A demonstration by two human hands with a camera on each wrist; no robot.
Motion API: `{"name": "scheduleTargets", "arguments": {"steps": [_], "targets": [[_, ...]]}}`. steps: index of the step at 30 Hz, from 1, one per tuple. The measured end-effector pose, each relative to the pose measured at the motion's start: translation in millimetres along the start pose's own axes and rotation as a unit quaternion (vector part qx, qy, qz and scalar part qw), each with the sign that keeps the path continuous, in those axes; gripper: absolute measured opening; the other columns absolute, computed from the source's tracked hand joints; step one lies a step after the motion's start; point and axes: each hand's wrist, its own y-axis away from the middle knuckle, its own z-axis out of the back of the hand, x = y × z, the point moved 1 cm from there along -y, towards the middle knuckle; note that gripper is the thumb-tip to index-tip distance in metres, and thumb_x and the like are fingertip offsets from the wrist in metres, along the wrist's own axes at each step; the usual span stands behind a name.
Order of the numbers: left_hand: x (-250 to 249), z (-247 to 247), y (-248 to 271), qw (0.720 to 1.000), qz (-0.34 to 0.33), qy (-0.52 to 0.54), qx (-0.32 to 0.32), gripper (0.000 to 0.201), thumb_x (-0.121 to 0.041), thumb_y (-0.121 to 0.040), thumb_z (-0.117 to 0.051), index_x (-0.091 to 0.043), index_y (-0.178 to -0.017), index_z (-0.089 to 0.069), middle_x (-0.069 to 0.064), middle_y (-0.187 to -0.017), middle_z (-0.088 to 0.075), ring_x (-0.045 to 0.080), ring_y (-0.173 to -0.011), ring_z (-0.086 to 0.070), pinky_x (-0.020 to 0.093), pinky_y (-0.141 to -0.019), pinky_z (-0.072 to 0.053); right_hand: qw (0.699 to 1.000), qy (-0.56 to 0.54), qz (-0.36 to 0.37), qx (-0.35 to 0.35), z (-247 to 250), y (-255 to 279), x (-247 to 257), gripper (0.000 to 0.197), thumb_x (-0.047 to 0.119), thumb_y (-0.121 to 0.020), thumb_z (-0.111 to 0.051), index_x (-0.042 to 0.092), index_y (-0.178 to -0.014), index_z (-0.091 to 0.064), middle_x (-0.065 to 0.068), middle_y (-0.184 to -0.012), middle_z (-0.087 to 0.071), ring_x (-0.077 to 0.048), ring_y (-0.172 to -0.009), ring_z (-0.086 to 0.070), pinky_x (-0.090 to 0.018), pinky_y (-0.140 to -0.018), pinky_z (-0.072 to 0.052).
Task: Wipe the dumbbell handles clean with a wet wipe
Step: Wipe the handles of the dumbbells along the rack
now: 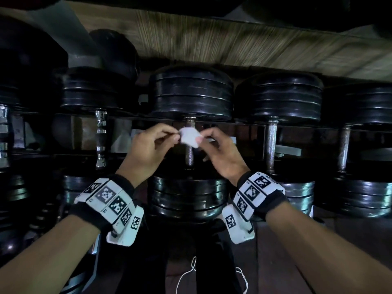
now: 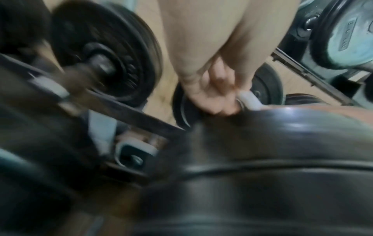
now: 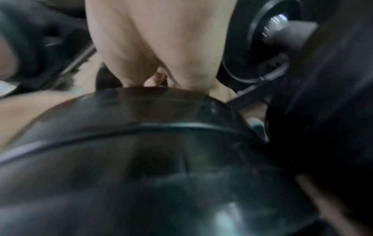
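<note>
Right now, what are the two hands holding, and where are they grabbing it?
A white wet wipe. The left hand pinches its left edge and the right hand its right edge, in front of the middle dumbbell's handle.

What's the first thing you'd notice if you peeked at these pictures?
A small white wet wipe glows mid-picture, pinched between the left hand and right hand, in front of the dumbbell handle. Around it a row of black dumbbells sits on the rack, and checkered marker bands wrap both wrists.
</note>
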Motion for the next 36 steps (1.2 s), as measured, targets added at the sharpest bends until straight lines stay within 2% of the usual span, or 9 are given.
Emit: {"name": "scheduleTargets", "arguments": {"steps": [2, 4, 8, 11, 15, 22, 27, 33, 36], "targets": [[20, 18, 11, 0.994, -0.016, -0.106, -0.024, 0.019, -0.032, -0.098, -0.059, -0.019, -0.108, -0.068, -0.003, -0.095, -0.074, 0.011, -0.088, -0.069, 0.019, -0.083, -0.051, 0.995, -0.064, -0.048, -0.054, 4, -10, -7, 0.006, 0.015, -0.1, -0.06, 0.018, -0.096, -0.056, 0.003, -0.087, -0.07, -0.01, -0.066, -0.065, -0.022, -0.054, -0.05], [41, 41, 25, 0.962, -0.027, -0.264, -0.063, 0.024, -0.034, -0.099, -0.049, -0.019, -0.107, -0.067, 0.007, -0.09, -0.074, 0.029, -0.087, -0.069, 0.039, -0.086, -0.049, 0.993, -0.018, -0.086, -0.08, 9, -19, -12, 0.005, 0.012, -0.099, -0.06, 0.009, -0.104, -0.06, 0.001, -0.077, -0.07, -0.01, -0.058, -0.063, -0.021, -0.052, -0.049], [65, 65, 57, 0.902, 0.006, -0.42, -0.098, 0.033, -0.029, -0.089, -0.044, -0.01, -0.094, -0.071, 0.016, -0.081, -0.07, 0.04, -0.083, -0.064, 0.048, -0.076, -0.044, 0.99, 0.061, -0.117, -0.045, 0, -39, -12, 0.025, 0.008, -0.099, -0.06, -0.003, -0.121, -0.062, -0.008, -0.088, -0.069, -0.012, -0.058, -0.062, -0.018, -0.055, -0.051], [65, 61, 60, 0.902, 0.016, -0.418, -0.11, 0.027, -0.026, -0.088, -0.048, -0.01, -0.089, -0.071, 0.015, -0.076, -0.069, 0.038, -0.079, -0.064, 0.045, -0.072, -0.046, 0.982, 0.129, -0.113, -0.076, -5, -52, -4, 0.022, 0.015, -0.097, -0.064, 0.004, -0.116, -0.068, -0.003, -0.095, -0.072, -0.014, -0.064, -0.068, -0.031, -0.068, -0.06], [61, 60, 59, 0.902, 0.019, -0.406, -0.144, 0.019, -0.023, -0.087, -0.054, -0.011, -0.083, -0.068, 0.013, -0.071, -0.067, 0.037, -0.073, -0.063, 0.043, -0.067, -0.046, 0.964, 0.224, -0.106, -0.099, -4, -56, -4, 0.02, 0.016, -0.095, -0.064, 0.008, -0.112, -0.071, -0.009, -0.11, -0.073, -0.026, -0.093, -0.072, -0.039, -0.089, -0.057], [60, 59, 60, 0.903, 0.007, -0.402, -0.15, 0.015, -0.02, -0.084, -0.057, -0.01, -0.08, -0.067, 0.011, -0.065, -0.064, 0.035, -0.065, -0.062, 0.041, -0.063, -0.046, 0.995, 0.077, -0.06, -0.029, -8, -50, 2, 0.02, 0.004, -0.099, -0.057, 0.004, -0.113, -0.071, -0.009, -0.11, -0.074, -0.017, -0.082, -0.068, -0.036, -0.081, -0.058], [61, 59, 60, 0.904, 0.018, -0.401, -0.143, 0.018, -0.022, -0.086, -0.055, -0.011, -0.081, -0.068, 0.01, -0.066, -0.064, 0.035, -0.065, -0.062, 0.041, -0.064, -0.046, 0.995, 0.06, -0.051, -0.054, -1, -32, -4, 0.024, -0.002, -0.098, -0.057, 0.0, -0.12, -0.067, -0.015, -0.109, -0.071, -0.011, -0.076, -0.065, -0.013, -0.072, -0.053], [60, 60, 60, 0.905, 0.025, -0.402, -0.139, 0.019, -0.022, -0.084, -0.054, -0.01, -0.08, -0.068, 0.01, -0.066, -0.065, 0.034, -0.065, -0.062, 0.04, -0.065, -0.046, 0.991, 0.111, -0.046, -0.066, -13, -51, -3, 0.021, 0.009, -0.098, -0.058, 0.013, -0.113, -0.073, -0.006, -0.096, -0.076, -0.021, -0.084, -0.072, -0.034, -0.087, -0.059], [57, 59, 60, 0.906, 0.03, -0.398, -0.141, 0.019, -0.022, -0.084, -0.053, -0.011, -0.08, -0.068, 0.011, -0.067, -0.065, 0.034, -0.065, -0.063, 0.04, -0.065, -0.046, 0.993, 0.095, -0.047, -0.043, -9, -33, -8, 0.02, 0.002, -0.098, -0.058, 0.008, -0.11, -0.072, -0.008, -0.097, -0.074, -0.016, -0.077, -0.069, -0.022, -0.079, -0.057]]}}
